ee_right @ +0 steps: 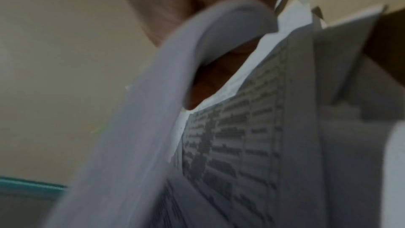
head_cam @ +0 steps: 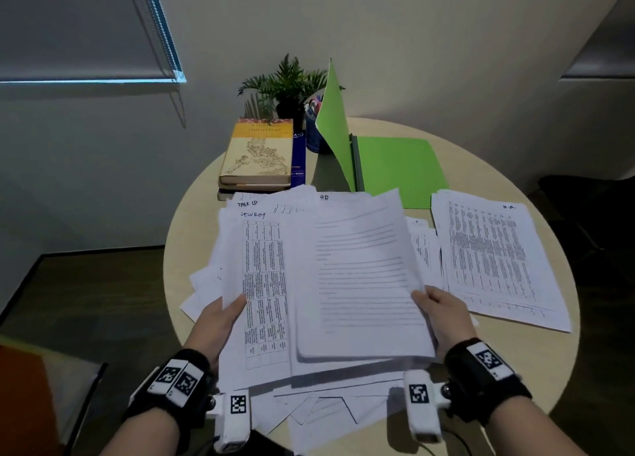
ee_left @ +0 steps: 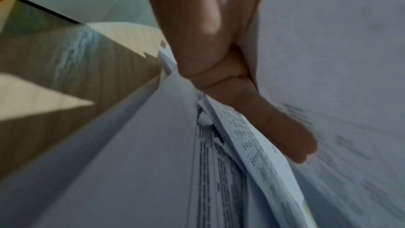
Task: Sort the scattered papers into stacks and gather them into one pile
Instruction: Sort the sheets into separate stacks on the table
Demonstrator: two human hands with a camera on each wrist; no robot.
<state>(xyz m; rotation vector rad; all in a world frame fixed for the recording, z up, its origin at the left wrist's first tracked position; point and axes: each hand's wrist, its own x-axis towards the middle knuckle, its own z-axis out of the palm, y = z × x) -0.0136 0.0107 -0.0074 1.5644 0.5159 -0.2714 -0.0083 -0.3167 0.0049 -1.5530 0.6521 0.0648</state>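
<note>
A thick bundle of printed white papers (head_cam: 323,284) is held above the round table (head_cam: 536,363), fanned and uneven. My left hand (head_cam: 220,318) grips its left edge, thumb on top over a sheet with a table; in the left wrist view the left hand (ee_left: 236,82) pinches the papers (ee_left: 328,93). My right hand (head_cam: 443,314) grips the right edge, thumb on a text page. In the blurred right wrist view sheets (ee_right: 241,145) curl over the fingers (ee_right: 208,82). A separate stack of printed sheets (head_cam: 494,259) lies flat at the right. More loose sheets (head_cam: 319,411) lie under the bundle.
A green folder (head_cam: 395,167) lies open at the back, one cover standing up. Books (head_cam: 257,156) are stacked at the back left, with a potted plant (head_cam: 288,88) and a pen cup (head_cam: 314,125) behind. Floor lies to the left of the table.
</note>
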